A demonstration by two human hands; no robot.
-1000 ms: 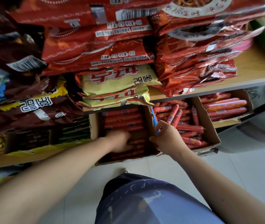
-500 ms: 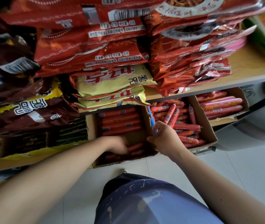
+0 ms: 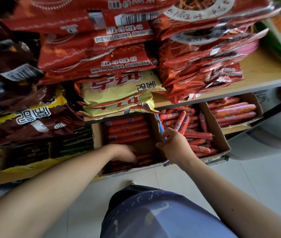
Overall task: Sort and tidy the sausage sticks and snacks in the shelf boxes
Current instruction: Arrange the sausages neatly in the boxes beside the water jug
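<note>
With the right hand [image 3: 174, 146] in a pinching grip on the blue-edged brown cardboard box wall [image 3: 160, 127], the left hand [image 3: 124, 153], its grip unreadable, should lay the red plastic-wrapped sausage sticks [image 3: 145, 161] beneath it parallel.

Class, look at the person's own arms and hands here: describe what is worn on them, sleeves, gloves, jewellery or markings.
The left arm and right arm are bare to the frame edge, no sleeves showing. The left hand and right hand wear no gloves; no watch, bracelet or ring is visible.

Left hand [image 3: 125, 154] slid toward box [image 3: 97, 134] front, onto front sausage sticks [image 3: 143, 162].
</note>
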